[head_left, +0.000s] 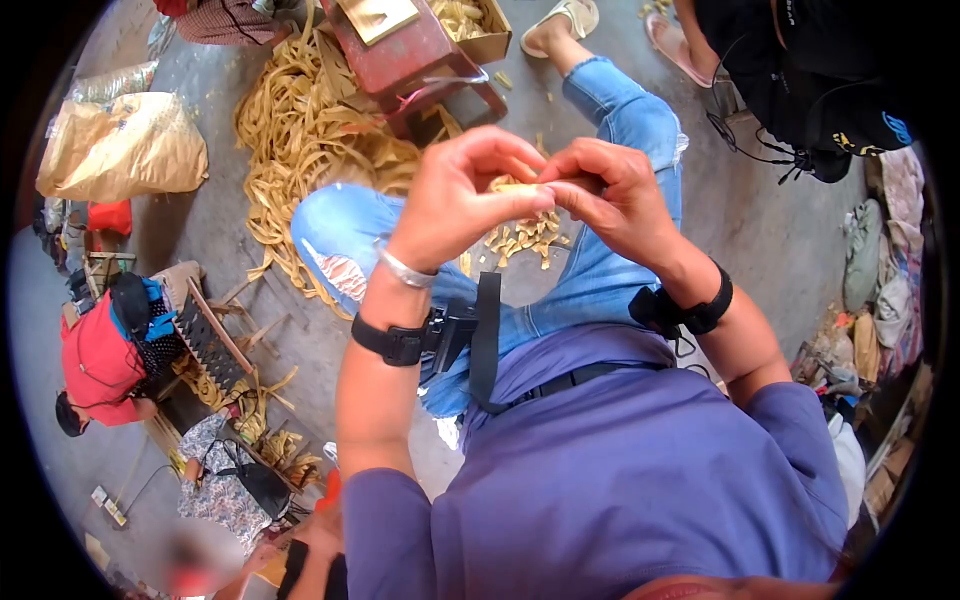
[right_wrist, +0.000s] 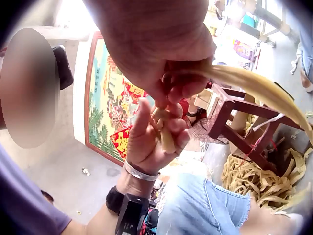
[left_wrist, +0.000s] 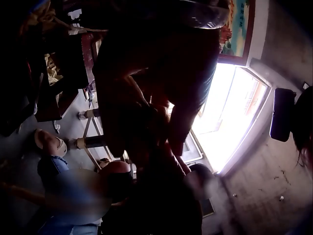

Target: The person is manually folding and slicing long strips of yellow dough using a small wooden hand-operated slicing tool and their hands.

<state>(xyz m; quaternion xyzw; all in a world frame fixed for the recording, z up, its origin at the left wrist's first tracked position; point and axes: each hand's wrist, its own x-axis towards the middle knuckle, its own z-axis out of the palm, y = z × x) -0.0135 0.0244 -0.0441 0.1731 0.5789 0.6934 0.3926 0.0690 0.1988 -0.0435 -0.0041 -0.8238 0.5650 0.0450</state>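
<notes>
While both hands meet above the lap, at the centre of the head view, the work reads as a fold or twist being put into one pale strip.

- Left hand (head_left: 455, 195): fingers bent, thumb and forefinger pinching the near end of the strip (head_left: 520, 187).
- Strip: held between the two hands. In the right wrist view its end looks doubled over, and its free length arcs off to the right of the frame.
- Right hand (head_left: 610, 195): fingers curled, pinching the same strip, its fingertips touching those of the left hand.
- Left wrist view: too dark to add anything.
- Next move, as I judge it: one pinch must hold firm while the other turns, with the free length left slack.

Surroundings:
- Sack (head_left: 120, 145), upper left.
- Person in red (head_left: 95, 365), lower left, well apart.
- Heap of strips (head_left: 300, 140) on the floor, upper middle.
- Red stool (head_left: 410, 55), near the knee.
- Cardboard box (head_left: 485, 30), top edge.
- Loose pieces (head_left: 525, 238) on the jeans, just below the hands; they look liable to slide off.
- Person in black (head_left: 800, 80), upper right.

Nothing stands between the hands.
</notes>
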